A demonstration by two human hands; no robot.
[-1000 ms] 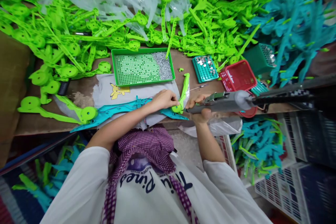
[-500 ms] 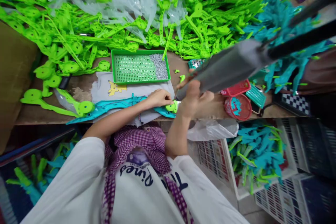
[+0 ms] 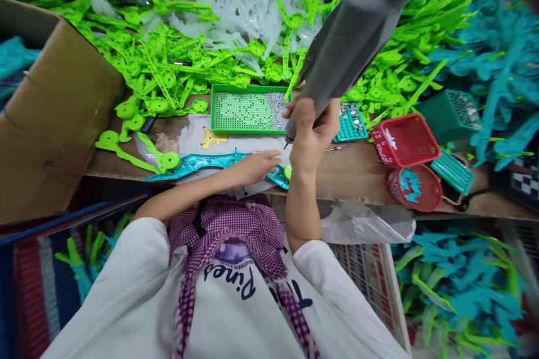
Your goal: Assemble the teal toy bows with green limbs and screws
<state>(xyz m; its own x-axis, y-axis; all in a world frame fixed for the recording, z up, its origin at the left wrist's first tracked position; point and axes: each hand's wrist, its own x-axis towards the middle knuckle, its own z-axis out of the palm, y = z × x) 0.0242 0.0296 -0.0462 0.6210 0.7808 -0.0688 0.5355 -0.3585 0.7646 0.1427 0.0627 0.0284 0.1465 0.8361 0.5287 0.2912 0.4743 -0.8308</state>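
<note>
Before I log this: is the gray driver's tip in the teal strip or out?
Out: the right hand holds the gray driver, its tip apart from the teal strip, with a visible gap between them.

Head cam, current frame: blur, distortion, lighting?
Head view: tray fairly crisp, tool soft toward its upper end; head view: wide-angle stretch at the edges, teal pile smeared at right; head view: fairly even light, no hard shadows on the table, darker beneath it; head view: mild sheen on the plastic sheet.
</note>
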